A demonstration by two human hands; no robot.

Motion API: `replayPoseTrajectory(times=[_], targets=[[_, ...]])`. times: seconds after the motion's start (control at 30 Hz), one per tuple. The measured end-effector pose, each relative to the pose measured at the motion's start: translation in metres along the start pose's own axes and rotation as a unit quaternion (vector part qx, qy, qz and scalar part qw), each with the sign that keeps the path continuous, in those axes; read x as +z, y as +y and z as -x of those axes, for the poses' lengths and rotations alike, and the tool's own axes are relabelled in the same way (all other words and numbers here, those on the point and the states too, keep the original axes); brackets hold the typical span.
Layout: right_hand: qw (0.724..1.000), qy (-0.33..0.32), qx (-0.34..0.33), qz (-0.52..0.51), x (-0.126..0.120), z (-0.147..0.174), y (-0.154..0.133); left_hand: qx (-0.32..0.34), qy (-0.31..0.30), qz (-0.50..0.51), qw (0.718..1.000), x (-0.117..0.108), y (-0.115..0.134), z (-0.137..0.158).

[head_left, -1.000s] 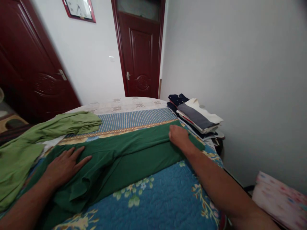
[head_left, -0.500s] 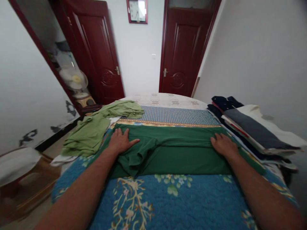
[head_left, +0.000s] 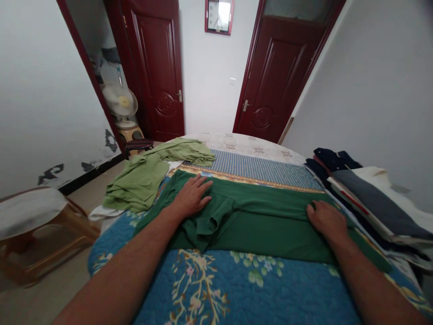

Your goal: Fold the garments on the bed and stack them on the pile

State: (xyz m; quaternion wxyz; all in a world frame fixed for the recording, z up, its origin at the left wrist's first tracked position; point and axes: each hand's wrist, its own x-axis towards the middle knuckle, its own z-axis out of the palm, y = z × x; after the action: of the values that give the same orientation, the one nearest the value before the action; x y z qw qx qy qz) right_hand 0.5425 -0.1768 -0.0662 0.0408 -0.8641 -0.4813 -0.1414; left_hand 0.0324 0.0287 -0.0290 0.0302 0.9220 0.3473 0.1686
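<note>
A dark green shirt (head_left: 270, 237) lies folded into a long strip across the bed, with a short sleeve (head_left: 216, 216) turned in over its left part. My left hand (head_left: 193, 196) rests on the far left part of the shirt, palm down, its fingers stretched and thumb apart. Near the right end of the strip, my right hand (head_left: 327, 220) has its fingers curled and closed on the cloth at the fold. The fingertips of this hand are partly hidden.
A blue floral quilt (head_left: 250, 298) covers the bed. Crumpled light green clothing (head_left: 138, 180) lies at left, and a stack of folded clothes (head_left: 379, 198) at right. A wooden stool (head_left: 43, 225) stands beside the bed; a fan (head_left: 122, 101) is farther back.
The view has turned and tilted, shifting everything to the right. My right hand's fingers have curled in on the cloth, while my left hand stays flat on the shirt.
</note>
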Motion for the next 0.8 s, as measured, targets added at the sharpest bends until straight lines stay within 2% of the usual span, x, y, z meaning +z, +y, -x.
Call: replayPoseTrajectory(times=[0.1,0.2,0.27,0.4,0.47,0.6,0.8], targets=[[0.995,0.016,-0.061,-0.072,-0.021,0.005,-0.050,0.033,-0.063,0.024,0.997,0.004,0.009,-0.002],[0.973,0.001,-0.169,-0.158,-0.035,0.005,-0.115,0.044,-0.111,0.019,0.993,0.006,0.014,-0.001],[0.949,-0.009,-0.235,-0.209,-0.041,0.000,-0.159,0.054,-0.128,0.014,0.990,0.005,0.015,0.000],[0.911,-0.038,-0.303,-0.278,-0.048,-0.011,-0.236,0.070,-0.145,0.001,0.987,0.003,0.014,0.002],[0.904,-0.058,-0.319,-0.279,-0.047,-0.012,-0.264,0.068,-0.146,-0.001,0.987,0.004,0.015,0.003],[0.917,-0.061,-0.314,-0.237,-0.042,-0.005,-0.291,0.035,-0.136,0.009,0.990,0.007,0.017,0.002],[0.928,-0.058,-0.297,-0.218,-0.045,0.006,-0.293,-0.047,-0.100,0.046,0.993,0.008,0.015,-0.005]])
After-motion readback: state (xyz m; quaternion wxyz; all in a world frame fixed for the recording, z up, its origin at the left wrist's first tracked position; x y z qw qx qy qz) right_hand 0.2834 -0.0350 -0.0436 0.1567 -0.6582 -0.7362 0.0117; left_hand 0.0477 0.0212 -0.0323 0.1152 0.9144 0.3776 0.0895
